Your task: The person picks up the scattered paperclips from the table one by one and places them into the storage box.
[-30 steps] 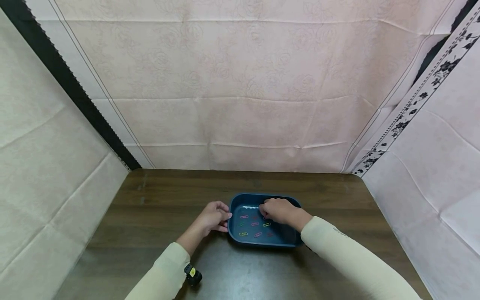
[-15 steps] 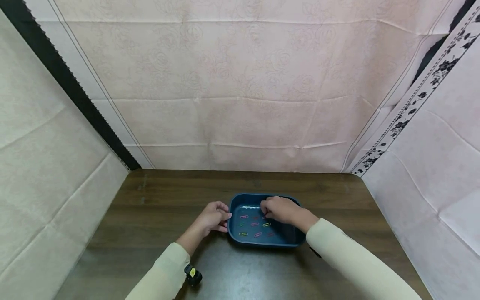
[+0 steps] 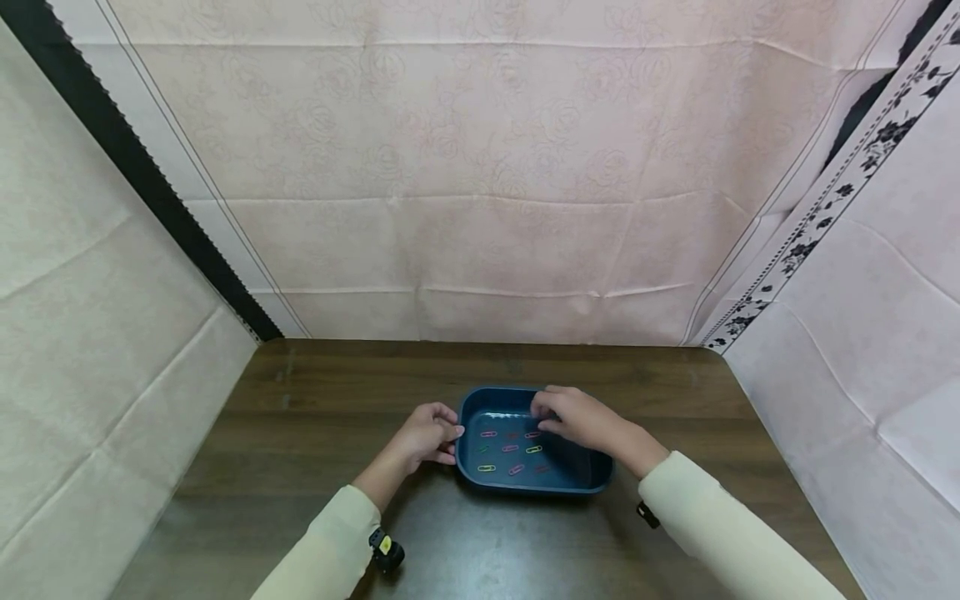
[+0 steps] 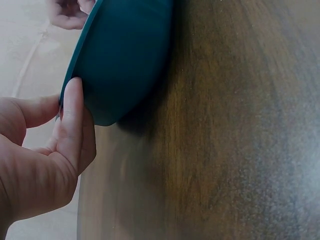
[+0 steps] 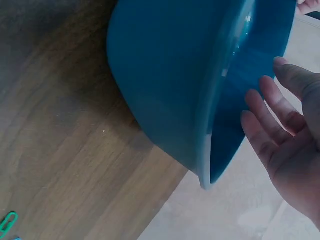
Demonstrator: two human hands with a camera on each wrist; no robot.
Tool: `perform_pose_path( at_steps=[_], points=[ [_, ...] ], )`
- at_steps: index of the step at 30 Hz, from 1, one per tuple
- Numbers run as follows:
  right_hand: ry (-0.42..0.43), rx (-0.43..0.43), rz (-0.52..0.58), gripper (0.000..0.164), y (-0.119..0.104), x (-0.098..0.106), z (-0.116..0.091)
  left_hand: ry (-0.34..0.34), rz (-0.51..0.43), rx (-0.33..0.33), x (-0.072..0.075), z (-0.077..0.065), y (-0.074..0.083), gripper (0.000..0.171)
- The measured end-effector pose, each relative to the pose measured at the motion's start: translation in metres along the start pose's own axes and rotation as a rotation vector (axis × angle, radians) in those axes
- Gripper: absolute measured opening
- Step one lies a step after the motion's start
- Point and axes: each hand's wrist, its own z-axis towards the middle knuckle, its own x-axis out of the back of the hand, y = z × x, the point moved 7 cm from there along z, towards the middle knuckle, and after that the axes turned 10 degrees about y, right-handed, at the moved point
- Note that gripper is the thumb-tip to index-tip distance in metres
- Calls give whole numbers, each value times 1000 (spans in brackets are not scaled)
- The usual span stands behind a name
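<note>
A blue tray (image 3: 534, 488) with rounded corners sits on the wooden table. Several paper clips lie spread over its floor, among them a pink clip (image 3: 510, 448), a yellow clip (image 3: 486, 468) and a green clip (image 3: 483, 448). My left hand (image 3: 427, 433) pinches the tray's left rim, thumb inside and fingers against the outer wall (image 4: 125, 55) in the left wrist view. Over the tray's right part hovers my right hand (image 3: 581, 418). Its fingers (image 5: 265, 112) are loosely bent and spread, holding nothing visible in the right wrist view.
Another green paper clip (image 5: 8, 223) lies on the table in the right wrist view, beside a barely visible blue bit. Pale patterned cloth (image 3: 480, 200) hangs behind the wooden table (image 3: 337, 375) and along both sides.
My right hand has lifted from the tray floor and drawn back to the right, its fingers loosening. The left hand and the tray have stayed put.
</note>
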Motion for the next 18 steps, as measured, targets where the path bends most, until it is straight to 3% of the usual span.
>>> perform_pose_path(
  at_steps=[18],
  points=[
    [172, -21, 24, 22, 10, 37, -45, -4, -3, -6, 0, -1, 2, 25]
  ],
)
